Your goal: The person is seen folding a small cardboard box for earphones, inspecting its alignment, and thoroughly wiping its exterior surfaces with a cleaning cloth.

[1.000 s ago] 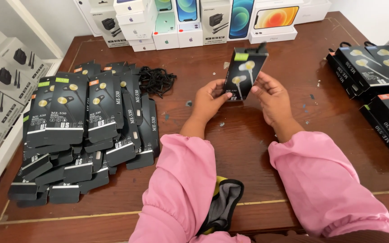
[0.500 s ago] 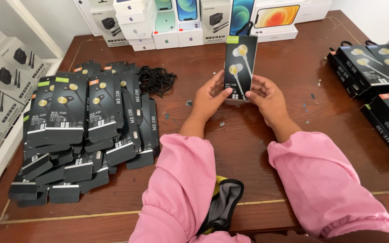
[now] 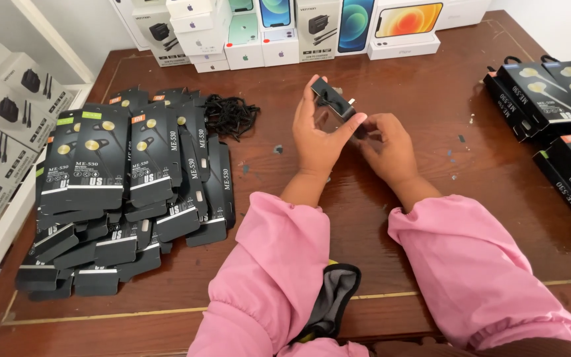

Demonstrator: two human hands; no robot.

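I hold one slim black earphone box (image 3: 334,99) above the middle of the brown wooden table (image 3: 424,86), turned so its narrow end faces me. My left hand (image 3: 317,135) grips it from the left, fingers up along its side and thumb across the near edge. My right hand (image 3: 384,147) touches its right lower end with the fingertips. Both arms wear pink sleeves.
A large heap of matching black earphone boxes (image 3: 127,178) covers the table's left side. More such boxes (image 3: 550,92) lie at the right edge. A tangle of black cords (image 3: 229,116) sits behind the heap. Phone and charger boxes (image 3: 279,30) line the far edge; white charger boxes (image 3: 1,125) stand at left.
The box stood upright with its printed front toward me; it has been tipped down and turned end-on, and both hands have dropped slightly and closed in around it.
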